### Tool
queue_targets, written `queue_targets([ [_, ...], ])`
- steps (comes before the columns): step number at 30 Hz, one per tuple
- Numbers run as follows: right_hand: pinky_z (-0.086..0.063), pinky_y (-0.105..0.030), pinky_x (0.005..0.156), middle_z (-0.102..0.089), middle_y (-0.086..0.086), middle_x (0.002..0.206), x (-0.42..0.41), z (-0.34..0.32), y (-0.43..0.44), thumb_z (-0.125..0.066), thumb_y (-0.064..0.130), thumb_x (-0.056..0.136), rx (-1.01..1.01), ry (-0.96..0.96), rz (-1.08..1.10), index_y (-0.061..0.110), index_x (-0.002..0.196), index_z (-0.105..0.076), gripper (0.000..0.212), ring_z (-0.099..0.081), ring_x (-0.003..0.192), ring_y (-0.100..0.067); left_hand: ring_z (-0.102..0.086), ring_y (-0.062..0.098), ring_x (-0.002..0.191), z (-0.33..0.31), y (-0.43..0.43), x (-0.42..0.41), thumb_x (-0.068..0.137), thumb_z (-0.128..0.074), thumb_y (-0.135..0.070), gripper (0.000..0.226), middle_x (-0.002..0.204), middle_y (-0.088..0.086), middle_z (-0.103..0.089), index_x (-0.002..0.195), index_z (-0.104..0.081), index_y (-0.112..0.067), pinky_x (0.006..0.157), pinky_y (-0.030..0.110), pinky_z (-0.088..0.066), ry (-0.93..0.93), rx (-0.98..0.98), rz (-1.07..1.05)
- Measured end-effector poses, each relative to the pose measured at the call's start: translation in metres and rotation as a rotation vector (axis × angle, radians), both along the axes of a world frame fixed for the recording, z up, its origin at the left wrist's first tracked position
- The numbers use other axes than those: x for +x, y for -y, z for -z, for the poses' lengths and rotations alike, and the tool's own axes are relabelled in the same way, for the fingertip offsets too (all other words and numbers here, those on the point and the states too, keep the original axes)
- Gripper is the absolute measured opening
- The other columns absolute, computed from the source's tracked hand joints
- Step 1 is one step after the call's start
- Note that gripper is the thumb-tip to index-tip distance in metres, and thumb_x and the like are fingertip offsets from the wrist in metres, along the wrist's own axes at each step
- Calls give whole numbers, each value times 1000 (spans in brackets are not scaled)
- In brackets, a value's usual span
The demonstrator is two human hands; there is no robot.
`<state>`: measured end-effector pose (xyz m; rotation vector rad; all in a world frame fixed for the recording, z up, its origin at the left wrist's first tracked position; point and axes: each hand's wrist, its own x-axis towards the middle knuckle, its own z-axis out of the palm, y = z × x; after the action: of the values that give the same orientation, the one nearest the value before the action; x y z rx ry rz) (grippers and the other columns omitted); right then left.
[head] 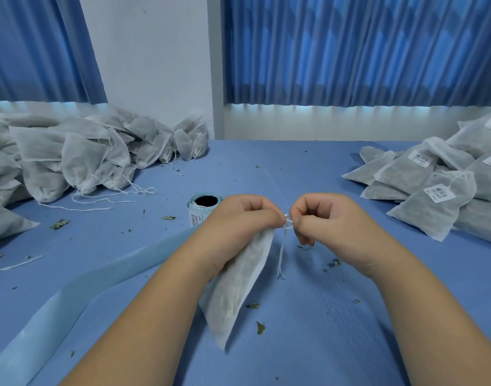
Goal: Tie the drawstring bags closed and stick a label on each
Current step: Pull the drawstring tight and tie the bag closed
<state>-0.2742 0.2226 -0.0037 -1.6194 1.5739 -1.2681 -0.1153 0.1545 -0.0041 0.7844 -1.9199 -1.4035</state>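
A: Status?
B: Mid-tie. Left hand [238, 218] has its fingers curled round the neck of one bag [238, 291]. Right hand [322, 215] is curled too, pinching the string [286, 222] just beside it. Small loop between the 2 hands, loose ends hang below.

A: Where's the bag?
B: Centre, hanging from the left hand over the tabletop [294, 174]. Can't tell if the bottom corner touches it.

A: Knot done?
B: Prob not. The loop looks open, not pulled tight. No label visible on the side facing us.

A: Label supply?
B: Label roll [204, 204] stands just behind the left hand. Backing strip [71, 296] trails off it toward near-left.

A: Overall progress?
B: Right pile [433, 188] has bags w/ labels showing, so I'd call those done. Left pile [71, 160] looks bigger, no labels seen, strings loose. Judging by that, lots left, maybe under half done.

A: Anything else?
B: Leaf bits [260, 327] scattered on the tabletop.
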Motion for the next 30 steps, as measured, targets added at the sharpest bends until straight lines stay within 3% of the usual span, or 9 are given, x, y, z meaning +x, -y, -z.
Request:
queue_targets([
  [3, -38, -38, 61, -59, 2, 58, -2, 0, -1, -56, 23, 70, -16, -1, 9, 22, 66, -62, 8, -47, 60, -19, -44, 3, 50, 0, 1, 0, 67, -67, -30, 8, 51, -11, -49, 65, -68, -23, 57, 26, -31, -16, 22, -6],
  [7, -45, -20, 56, -62, 0, 64, -3, 0, 1, -64, 4, 84, -85, 79, -8, 14, 77, -59, 14, -62, 59, -11, -50, 0, 53, -1, 2, 0, 67, -66, -31, 10, 59, -12, -57, 64, -68, -22, 60, 22, -35, -79, 36, -26],
  [14, -46, -20, 54, -63, 1, 64, 3, 1, 5, -66, -5, 83, -144, 160, 15, 9, 80, -58, 16, -65, 60, -13, -56, 0, 68, 2, 2, -3, 68, -65, -34, 12, 70, -9, -66, 67, -71, -23, 70, 21, -40, -62, 25, -65],
  [18, -47, -26, 57, -64, 3, 65, 2, 3, 6, -67, -1, 83, -159, 93, 57, 13, 81, -65, 14, -64, 61, -14, -56, -1, 69, 5, 4, -4, 79, -72, -29, 13, 71, -11, -65, 68, -71, -24, 70, 20, -40, -34, -29, -92],
  [21, -48, -36, 59, -66, -4, 67, 2, 7, 8, -67, 7, 83, -149, -43, 120, 23, 76, -71, 18, -62, 67, -32, -52, -3, 59, 9, 6, -7, 85, -71, -25, 16, 65, -18, -61, 69, -70, -26, 59, 10, -38, 16, -118, -163],
  [24, -45, -29, 52, -67, -2, 66, 2, 9, 8, -66, 11, 83, -97, -131, 172, 31, 71, -72, 24, -60, 63, -30, -41, -2, 41, 12, 6, -8, 85, -69, -24, 15, 49, -20, -51, 70, -70, -26, 44, 9, -30, 46, -181, -203],
  [30, -34, -14, 36, -65, 4, 58, 3, 8, 7, -66, 17, 84, -8, -126, 188, 28, 67, -70, 21, -56, 52, -13, -42, -1, 43, 15, 6, -12, 84, -69, -22, 11, 51, -21, -54, 73, -71, -23, 49, 16, -32, 44, -277, -258],
])
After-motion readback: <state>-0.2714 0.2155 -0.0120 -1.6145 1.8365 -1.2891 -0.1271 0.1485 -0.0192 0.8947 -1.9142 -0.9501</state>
